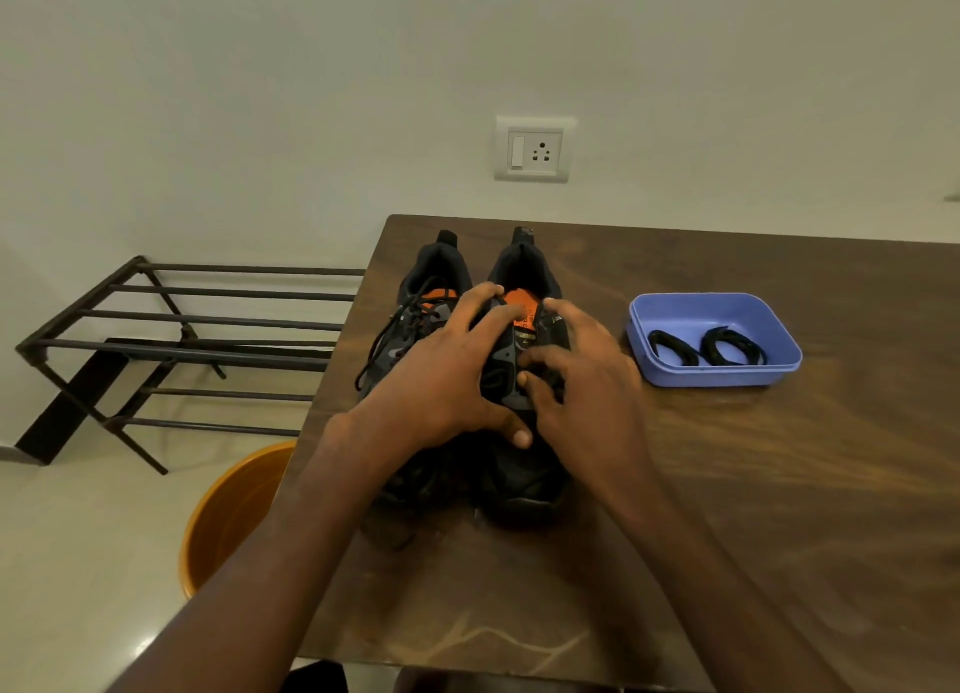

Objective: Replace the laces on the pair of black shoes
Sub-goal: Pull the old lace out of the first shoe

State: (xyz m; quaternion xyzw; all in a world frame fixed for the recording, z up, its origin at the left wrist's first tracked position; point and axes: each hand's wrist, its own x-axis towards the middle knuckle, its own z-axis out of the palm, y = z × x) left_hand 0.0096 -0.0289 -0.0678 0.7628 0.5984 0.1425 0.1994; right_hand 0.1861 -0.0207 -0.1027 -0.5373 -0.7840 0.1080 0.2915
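Two black shoes (467, 380) stand side by side on the table (727, 484), long axes running near to far, heels far, as the left hand (441, 375) and right hand (582, 375) grasp the right shoe (524, 276), spare laces (706, 346) in a tray (779, 359) to the right.

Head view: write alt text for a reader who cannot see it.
Both hands, the left hand and right hand, work at the lacing of the right-side black shoe of a pair on a wooden table; the left-side shoe has loose laces. A blue tray to the right holds two coiled black laces.
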